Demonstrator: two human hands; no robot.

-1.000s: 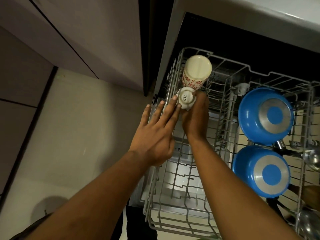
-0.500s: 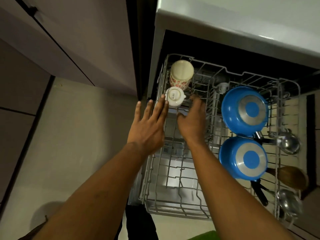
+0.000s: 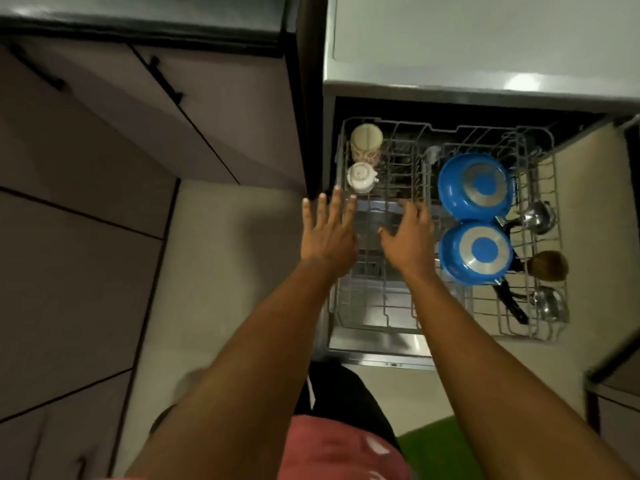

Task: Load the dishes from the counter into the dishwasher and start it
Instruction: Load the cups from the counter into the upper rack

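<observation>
Left hand, right hand: spread open, empty.

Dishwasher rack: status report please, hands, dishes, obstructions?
Left hand open, right hand open, both empty over rack. White cup upside down beside mug, far-left corner. Two blue pans fill right side.

Both hands hover empty — over the rack.

The left hand and right hand hide the rack wires beneath them. Just beyond the left hand, print on the cup is too small to read.
</observation>
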